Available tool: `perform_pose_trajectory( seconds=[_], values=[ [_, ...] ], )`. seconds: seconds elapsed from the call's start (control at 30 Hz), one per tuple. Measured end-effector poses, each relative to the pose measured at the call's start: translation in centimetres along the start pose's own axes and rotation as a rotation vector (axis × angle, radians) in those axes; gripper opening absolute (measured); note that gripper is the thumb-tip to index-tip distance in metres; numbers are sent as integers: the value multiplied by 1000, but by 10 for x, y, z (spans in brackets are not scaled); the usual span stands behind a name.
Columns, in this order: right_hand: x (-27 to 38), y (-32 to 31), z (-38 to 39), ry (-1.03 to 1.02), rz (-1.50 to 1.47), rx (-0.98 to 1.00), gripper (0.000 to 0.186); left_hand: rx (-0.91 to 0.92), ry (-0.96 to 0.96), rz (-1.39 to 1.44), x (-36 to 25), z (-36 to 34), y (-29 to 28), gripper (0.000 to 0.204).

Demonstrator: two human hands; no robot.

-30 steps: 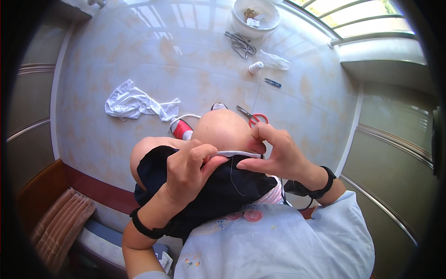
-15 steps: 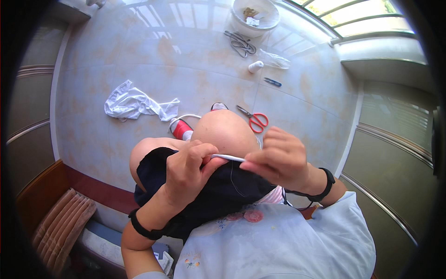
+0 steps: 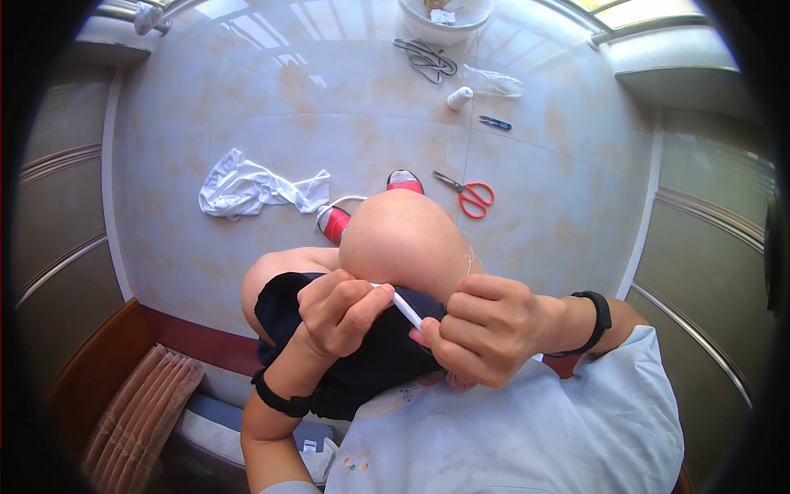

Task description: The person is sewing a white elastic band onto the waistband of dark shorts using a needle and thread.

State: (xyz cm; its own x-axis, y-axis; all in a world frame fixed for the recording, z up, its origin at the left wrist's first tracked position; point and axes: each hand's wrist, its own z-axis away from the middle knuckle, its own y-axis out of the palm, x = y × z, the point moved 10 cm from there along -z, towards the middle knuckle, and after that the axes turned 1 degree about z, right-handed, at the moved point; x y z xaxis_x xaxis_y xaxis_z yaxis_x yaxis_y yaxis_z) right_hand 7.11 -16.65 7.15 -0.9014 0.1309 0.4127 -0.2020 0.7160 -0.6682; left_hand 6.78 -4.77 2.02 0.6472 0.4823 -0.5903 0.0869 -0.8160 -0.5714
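A narrow white fabric strip (image 3: 406,309), rolled or folded thin, stretches between my two hands above my lap. My left hand (image 3: 339,311) pinches its upper left end between thumb and bent fingers. The lower right end is in my right hand (image 3: 487,329), whose fingers curl round it and hide that part. The strip slants down toward the right, over dark shorts (image 3: 284,300). A fine pale thread (image 3: 471,257) shows beside my knee, just above my right hand; where it leads is hard to see.
On the floor lie red-handled scissors (image 3: 476,199), small thread snips (image 3: 495,123), a white thread spool (image 3: 460,98), a clear plastic bag (image 3: 492,81), a grey cord (image 3: 425,60) and a crumpled white cloth (image 3: 259,188). A white basin (image 3: 444,31) stands far off. Cushioned seating (image 3: 141,420) is at lower left.
The strip has gone from nearly level to slanting down rightward. My right hand has moved lower and nearer my body, still gripping it. The whole view has shifted slightly.
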Motion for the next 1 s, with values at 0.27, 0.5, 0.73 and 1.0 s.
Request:
perform_pose_trajectory(
  seconds=[0.27, 0.5, 0.73, 1.0],
  values=[
    [-29, -9, 9, 166, 41, -57, 16, 27, -3, -30, -4, -5, 0, 34],
    [-15, -12, 9, 54, 46, -77, 21, 70, 18, -53, -6, -8, 2, 32],
    [-1, -14, 4, -11, 51, -52, 20, 56, 85, -106, -23, -7, -11, 25],
    [10, -20, -2, -52, 99, -56, 15, 47, -58, 193, -12, -10, -17, 31]
  ],
)
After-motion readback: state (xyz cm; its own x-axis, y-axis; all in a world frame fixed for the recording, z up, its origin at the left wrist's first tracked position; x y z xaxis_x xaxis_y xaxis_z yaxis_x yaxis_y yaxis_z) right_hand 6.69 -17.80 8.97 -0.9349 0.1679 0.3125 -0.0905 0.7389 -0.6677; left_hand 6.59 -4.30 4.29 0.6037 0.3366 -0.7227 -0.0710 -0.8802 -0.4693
